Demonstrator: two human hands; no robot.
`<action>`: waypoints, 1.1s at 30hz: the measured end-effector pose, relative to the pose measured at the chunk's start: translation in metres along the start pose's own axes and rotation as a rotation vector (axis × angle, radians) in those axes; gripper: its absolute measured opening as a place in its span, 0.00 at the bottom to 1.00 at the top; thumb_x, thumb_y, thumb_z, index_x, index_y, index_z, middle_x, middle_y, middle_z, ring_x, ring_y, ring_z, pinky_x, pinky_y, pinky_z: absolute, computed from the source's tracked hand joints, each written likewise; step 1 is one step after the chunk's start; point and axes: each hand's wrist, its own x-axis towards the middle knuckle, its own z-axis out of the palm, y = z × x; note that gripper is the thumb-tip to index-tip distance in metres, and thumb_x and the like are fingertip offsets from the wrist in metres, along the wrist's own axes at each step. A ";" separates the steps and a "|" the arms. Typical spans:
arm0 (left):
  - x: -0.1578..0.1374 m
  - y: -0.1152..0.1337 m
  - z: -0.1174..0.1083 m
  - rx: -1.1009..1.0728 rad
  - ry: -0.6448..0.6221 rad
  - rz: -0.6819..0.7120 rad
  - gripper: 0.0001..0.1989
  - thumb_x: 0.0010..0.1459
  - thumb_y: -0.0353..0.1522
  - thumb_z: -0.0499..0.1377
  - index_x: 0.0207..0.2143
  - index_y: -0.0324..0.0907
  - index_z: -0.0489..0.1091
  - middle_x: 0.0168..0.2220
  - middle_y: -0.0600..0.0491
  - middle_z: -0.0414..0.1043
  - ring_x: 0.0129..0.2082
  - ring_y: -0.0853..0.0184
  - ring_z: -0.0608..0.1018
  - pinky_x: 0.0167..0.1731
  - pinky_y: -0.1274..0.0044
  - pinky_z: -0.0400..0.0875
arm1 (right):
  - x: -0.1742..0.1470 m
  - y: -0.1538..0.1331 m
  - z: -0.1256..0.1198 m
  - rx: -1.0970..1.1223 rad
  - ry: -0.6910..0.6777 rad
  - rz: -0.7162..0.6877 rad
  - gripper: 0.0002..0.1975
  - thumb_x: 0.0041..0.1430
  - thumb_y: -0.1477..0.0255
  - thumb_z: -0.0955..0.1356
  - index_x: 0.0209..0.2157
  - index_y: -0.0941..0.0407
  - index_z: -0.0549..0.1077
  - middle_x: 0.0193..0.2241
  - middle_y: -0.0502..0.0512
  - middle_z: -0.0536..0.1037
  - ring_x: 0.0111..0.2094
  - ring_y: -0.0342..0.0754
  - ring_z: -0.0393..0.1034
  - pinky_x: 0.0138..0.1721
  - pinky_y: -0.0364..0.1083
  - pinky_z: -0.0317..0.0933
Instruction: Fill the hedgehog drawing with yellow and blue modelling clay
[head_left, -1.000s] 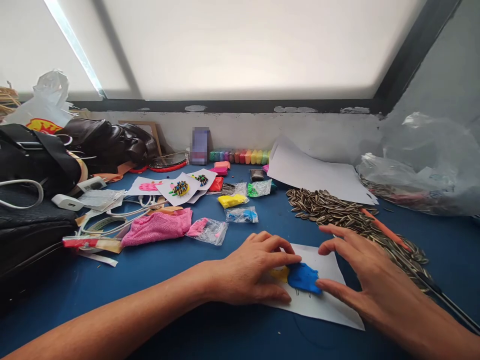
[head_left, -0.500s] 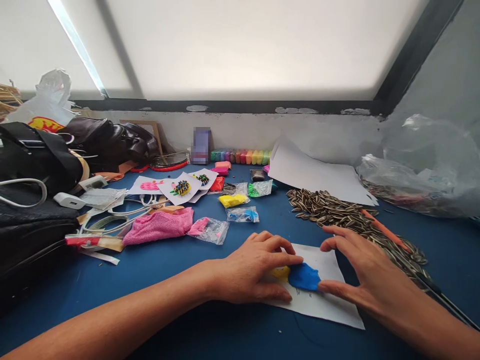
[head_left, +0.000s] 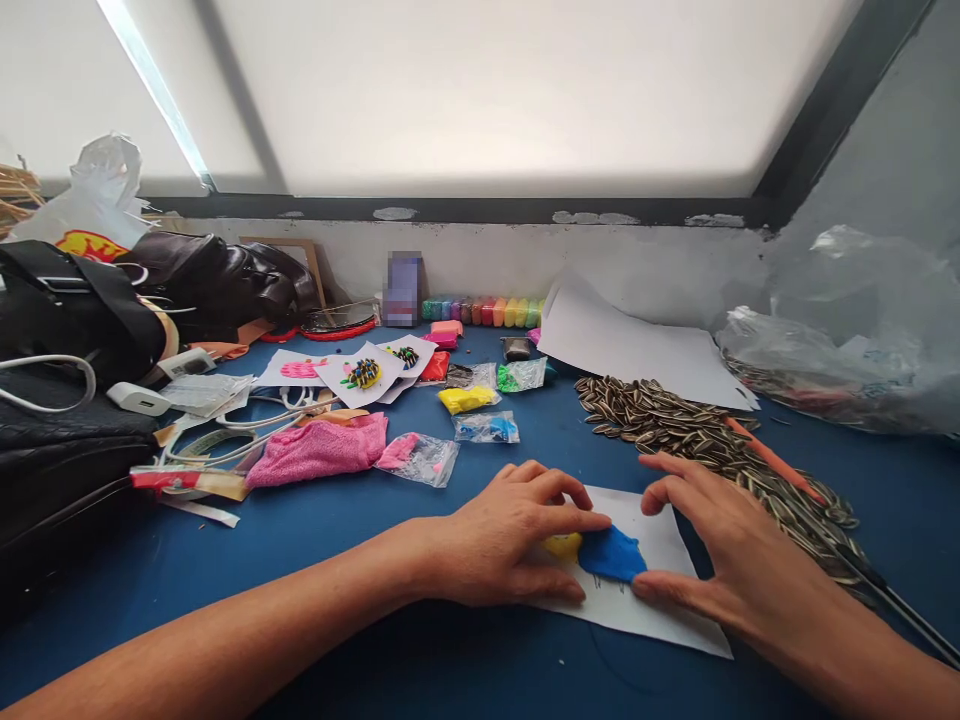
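Observation:
A flat patch of blue modelling clay [head_left: 611,553] lies on a sheet of white paper [head_left: 660,622], touching a smaller yellow clay piece [head_left: 562,546] on its left. My left hand [head_left: 517,535] rests over the left part of the paper, fingers bent and apart. Its index fingertip touches the top edge of the blue clay, and the hand partly hides the yellow piece. At the clay's lower right corner, the thumb of my right hand [head_left: 720,540] presses, while the other fingers are raised and spread. Short dark pen marks show just below the blue patch.
Striped sunflower seeds [head_left: 652,415] are heaped at right, with an orange stick [head_left: 776,460] on them. Small clay packets, including a yellow one [head_left: 466,399] and a blue one [head_left: 487,428], lie ahead. A pink cloth [head_left: 319,450], cables and black bags [head_left: 67,420] fill the left.
My right thumb has shifted slightly along the blue clay's right edge, which now comes to a small point at lower right. My left hand stays nearly still.

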 end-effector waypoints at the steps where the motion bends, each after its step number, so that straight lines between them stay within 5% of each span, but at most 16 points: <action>1: 0.000 0.000 0.000 0.002 -0.004 -0.005 0.27 0.59 0.41 0.64 0.60 0.48 0.65 0.57 0.50 0.65 0.53 0.58 0.67 0.55 0.67 0.60 | 0.000 0.001 0.001 0.002 -0.014 -0.002 0.17 0.46 0.54 0.74 0.32 0.51 0.73 0.55 0.62 0.74 0.54 0.66 0.70 0.46 0.63 0.68; 11: -0.001 0.000 0.000 0.008 -0.004 0.003 0.28 0.59 0.41 0.64 0.60 0.47 0.64 0.58 0.48 0.64 0.53 0.56 0.67 0.54 0.66 0.60 | -0.007 0.001 0.006 0.080 -0.054 -0.022 0.11 0.52 0.58 0.72 0.27 0.50 0.74 0.57 0.58 0.72 0.63 0.65 0.58 0.55 0.68 0.59; 17: -0.001 0.000 0.000 -0.004 0.008 0.005 0.28 0.59 0.41 0.64 0.60 0.47 0.64 0.57 0.47 0.65 0.54 0.56 0.67 0.56 0.64 0.60 | 0.000 -0.005 -0.003 0.105 -0.066 0.001 0.12 0.50 0.59 0.73 0.35 0.49 0.78 0.57 0.61 0.72 0.58 0.67 0.65 0.52 0.67 0.64; 26: -0.002 0.000 0.002 0.051 -0.004 0.025 0.27 0.61 0.40 0.63 0.61 0.50 0.64 0.70 0.50 0.49 0.57 0.53 0.65 0.58 0.61 0.58 | 0.002 -0.010 -0.009 0.205 -0.120 0.019 0.06 0.52 0.61 0.72 0.30 0.48 0.78 0.53 0.60 0.76 0.61 0.67 0.62 0.52 0.72 0.61; 33: -0.003 -0.001 0.003 0.103 -0.020 0.050 0.21 0.64 0.42 0.59 0.59 0.56 0.68 0.68 0.54 0.52 0.57 0.55 0.65 0.57 0.62 0.59 | 0.000 -0.009 -0.007 0.229 -0.137 -0.009 0.12 0.57 0.59 0.69 0.24 0.48 0.78 0.55 0.58 0.74 0.61 0.67 0.61 0.52 0.70 0.62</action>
